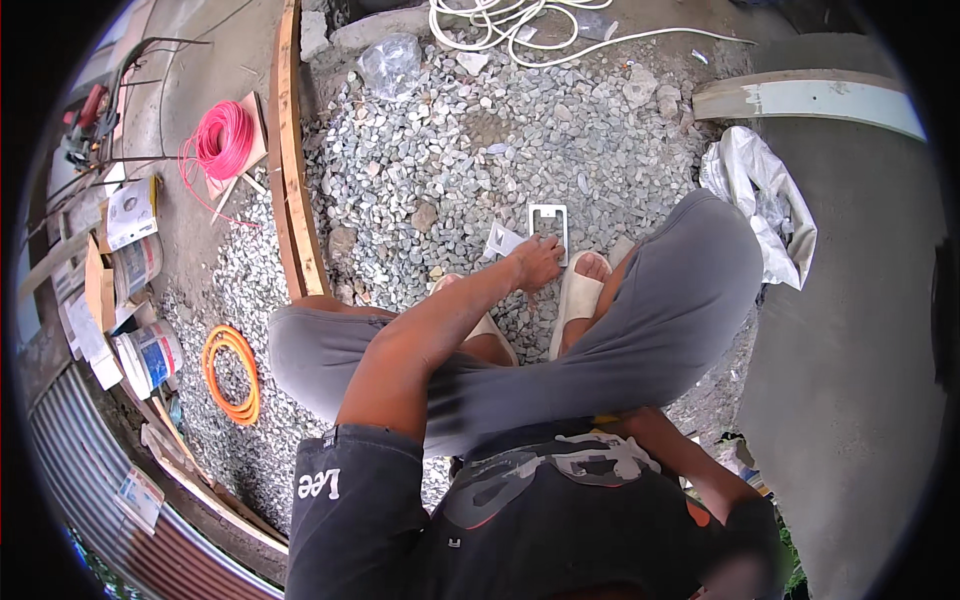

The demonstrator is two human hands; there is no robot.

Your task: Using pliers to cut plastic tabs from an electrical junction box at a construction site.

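My left hand (540, 262) reaches down to the gravel between my sandals, its fingers curled over the near end of a white rectangular frame (562, 220) that looks like an outlet cover plate. Beside it, to the left, a smaller white piece with a cut-out (503, 240) lies tilted near my wrist. Each foot wears a pale sandal (572, 300). My right forearm (690, 455) bends in toward my lap, where the hand is hidden at my thigh and shirt.
Grey gravel (400, 180) spreads around me. A wooden board (290, 150) edges it on the left, past which lie a pink coil (222, 140), an orange hose (230, 375) and buckets (150, 358). A white sack (765, 200) sits right, white cable (500, 25) ahead.
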